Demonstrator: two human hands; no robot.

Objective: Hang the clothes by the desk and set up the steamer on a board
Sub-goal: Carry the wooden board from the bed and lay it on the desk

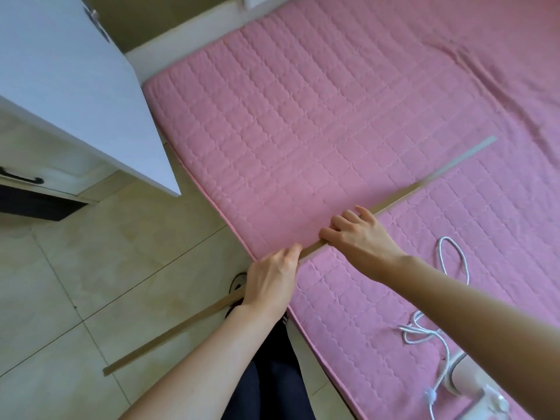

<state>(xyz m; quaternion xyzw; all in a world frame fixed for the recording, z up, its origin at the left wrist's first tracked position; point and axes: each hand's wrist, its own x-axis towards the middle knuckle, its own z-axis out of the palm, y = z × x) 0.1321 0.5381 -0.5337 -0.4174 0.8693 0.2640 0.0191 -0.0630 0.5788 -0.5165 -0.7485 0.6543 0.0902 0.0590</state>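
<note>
While the white surface [69, 86] fills the ten o'clock corner above a drawer with a dark handle [21, 176], a board [397, 197] seen edge-on runs as a thin tan line from about eight o'clock over the tiled floor [91, 283] up toward two o'clock across the pink quilted bed [303, 116]. Its lower end hangs out past the bed's edge, above the floor; its upper end lies over the quilting. The left hand [271, 277] grips the board right at the bed's corner, fingers curled round its edge, so the board passes under the palm and comes out at eight o'clock behind the wrist. Just beside it, toward two o'clock, the right hand [360, 234] sits on the board with fingers bent over the far edge, clamped on it. A shoe [238, 281] peeks out beneath the left hand. At five o'clock, well apart from both hands, a white cord [451, 262] loops across the bed and leads to the pale steamer [466, 380] lying near the bottom edge, partly hidden by the right forearm.
</note>
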